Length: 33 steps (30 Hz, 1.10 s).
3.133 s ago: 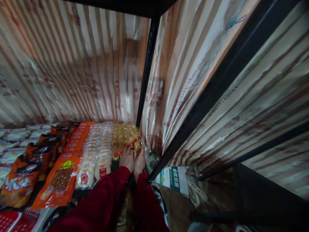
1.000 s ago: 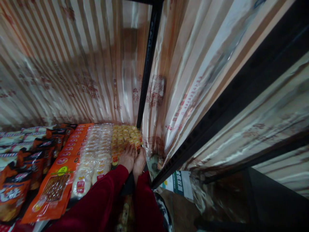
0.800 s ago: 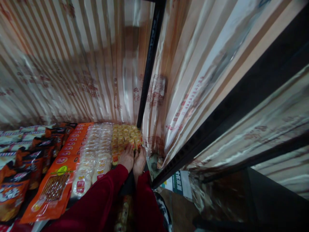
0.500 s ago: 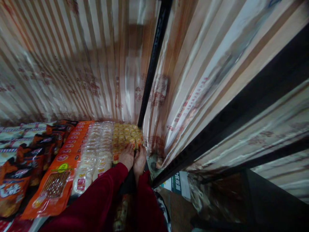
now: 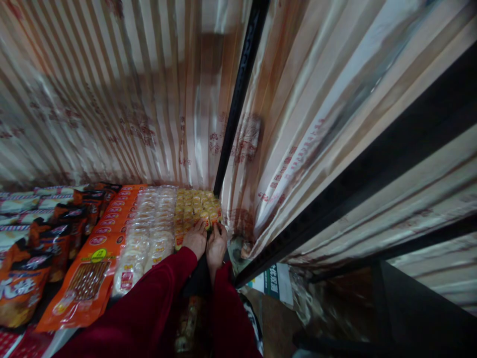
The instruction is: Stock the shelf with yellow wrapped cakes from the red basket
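Observation:
Rows of small yellow wrapped packets (image 5: 192,201) lie at the right end of the display, against the curtain. My left hand (image 5: 196,239) reaches to their front edge, its fingertips bent over a yellow packet. Beside it, almost touching, my right hand (image 5: 216,244) has its fingers bent at the front right packets. Both hands look closed around small yellow packets, though the fingertips are small and dim. Clear-wrapped round white items (image 5: 132,251) are stacked in rows left of my left hand.
Orange packs (image 5: 89,273) and black-and-orange bags (image 5: 24,283) fill the left of the display. A thin black post (image 5: 238,99) rises behind the packets. A thick black beam (image 5: 335,199) slants along the right. Striped curtains (image 5: 149,99) hang behind.
The view has shifted very slightly. Both hands stay at the front of the yellow packets, with only a small shift of the fingers.

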Available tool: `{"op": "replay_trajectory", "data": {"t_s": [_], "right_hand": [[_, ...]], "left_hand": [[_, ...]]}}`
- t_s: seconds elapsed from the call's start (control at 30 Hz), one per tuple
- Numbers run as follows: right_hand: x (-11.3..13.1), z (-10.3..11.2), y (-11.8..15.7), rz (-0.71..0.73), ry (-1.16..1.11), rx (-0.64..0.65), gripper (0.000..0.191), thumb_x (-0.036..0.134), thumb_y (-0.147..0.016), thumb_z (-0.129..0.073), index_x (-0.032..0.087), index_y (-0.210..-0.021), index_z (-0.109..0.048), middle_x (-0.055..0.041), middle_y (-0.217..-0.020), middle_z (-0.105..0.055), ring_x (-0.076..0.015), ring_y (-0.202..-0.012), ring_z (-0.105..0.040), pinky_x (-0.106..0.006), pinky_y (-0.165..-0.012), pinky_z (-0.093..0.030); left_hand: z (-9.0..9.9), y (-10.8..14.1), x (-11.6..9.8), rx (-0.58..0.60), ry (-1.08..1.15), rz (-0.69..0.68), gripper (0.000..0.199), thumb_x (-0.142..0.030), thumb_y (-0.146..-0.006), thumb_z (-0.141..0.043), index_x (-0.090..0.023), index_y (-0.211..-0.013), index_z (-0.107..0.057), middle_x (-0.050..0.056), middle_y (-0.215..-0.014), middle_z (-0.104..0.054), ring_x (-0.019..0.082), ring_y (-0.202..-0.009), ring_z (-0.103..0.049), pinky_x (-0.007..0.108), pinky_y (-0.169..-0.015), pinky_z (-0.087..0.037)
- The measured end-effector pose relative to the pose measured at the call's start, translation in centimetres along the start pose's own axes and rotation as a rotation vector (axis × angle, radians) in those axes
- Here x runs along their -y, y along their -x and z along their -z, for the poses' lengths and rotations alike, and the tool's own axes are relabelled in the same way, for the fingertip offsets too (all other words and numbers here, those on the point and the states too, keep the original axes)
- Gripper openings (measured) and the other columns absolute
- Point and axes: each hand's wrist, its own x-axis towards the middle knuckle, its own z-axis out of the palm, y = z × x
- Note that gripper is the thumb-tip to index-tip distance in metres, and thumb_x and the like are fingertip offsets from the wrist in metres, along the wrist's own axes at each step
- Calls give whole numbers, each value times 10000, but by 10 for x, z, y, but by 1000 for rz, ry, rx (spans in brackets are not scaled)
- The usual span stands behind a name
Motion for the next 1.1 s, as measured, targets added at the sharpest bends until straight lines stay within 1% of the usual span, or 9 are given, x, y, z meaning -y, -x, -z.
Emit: {"op": "replay_trajectory", "data": {"t_s": [0.1,0.27,0.47,0.6,0.67,0.8,0.93,1.03,1.1], "right_hand": [[1,2,-1,21,-2,9,418,139,-834,-352,112,-1137,-639,-164,-1159,-555,-234,-1104,-501,-373,-937,-435],[4,4,-2,-1,25,32,430,118,-819,-358,126,-1151,-630,-156,-1174,-550,-228,-1108,-501,-373,-946,-425],[4,4,-1,-19,42,44,438,149,-823,-377,151,-1209,-584,-142,-1212,-533,-231,-1132,-487,-375,-961,-412],[1,3,-2,-19,-14,59,447,147,-818,-345,86,-1196,-576,-177,-1197,-537,-235,-1134,-487,-372,-959,-413],[0,2,-3,-19,-49,57,447,148,-812,-341,77,-1184,-578,-182,-1186,-543,-233,-1131,-488,-369,-965,-409],[-4,-1,-3,-58,-123,34,466,148,-778,-341,115,-1179,-577,-154,-1195,-544,-210,-1131,-489,-349,-977,-399],[-9,-2,0,-54,-188,44,488,160,-750,-344,89,-1173,-577,-164,-1203,-539,-203,-1120,-503,-343,-976,-406],[-12,0,4,-63,-228,42,475,174,-762,-341,84,-1159,-585,-181,-1223,-524,-219,-1095,-526,-363,-937,-437],[-11,3,8,-80,-246,48,461,178,-774,-348,93,-1158,-588,-185,-1235,-513,-221,-1063,-550,-363,-898,-462]], "left_hand": [[4,1,-1,9,38,10,373,-97,-886,-329,-67,-1141,-600,143,-1381,-461,236,-1365,-276,380,-1066,-346],[9,2,-5,13,46,17,375,-91,-890,-313,-43,-1107,-615,166,-1377,-459,249,-1366,-273,376,-1071,-331],[8,3,-8,-35,31,34,325,-113,-890,-360,-102,-1067,-633,121,-1356,-497,230,-1341,-331,386,-1058,-356],[8,5,-11,-76,15,-1,323,-109,-896,-349,-121,-992,-658,122,-1329,-524,227,-1331,-349,379,-1050,-360],[9,7,-13,-84,5,8,331,-117,-904,-340,-121,-977,-663,123,-1320,-532,232,-1330,-350,381,-1051,-355],[13,10,-19,-55,-4,19,353,-169,-933,-320,-108,-1029,-653,124,-1356,-496,242,-1349,-311,374,-1060,-351],[17,16,-25,-22,6,14,338,-176,-933,-347,-140,-1135,-614,115,-1398,-447,244,-1363,-280,389,-1056,-359],[19,24,-29,-22,30,19,334,-159,-920,-368,-142,-1164,-596,127,-1395,-448,241,-1359,-292,402,-1056,-358],[20,30,-32,-22,44,29,336,-156,-912,-370,-123,-1159,-595,141,-1382,-461,243,-1355,-301,405,-1054,-360]]}}
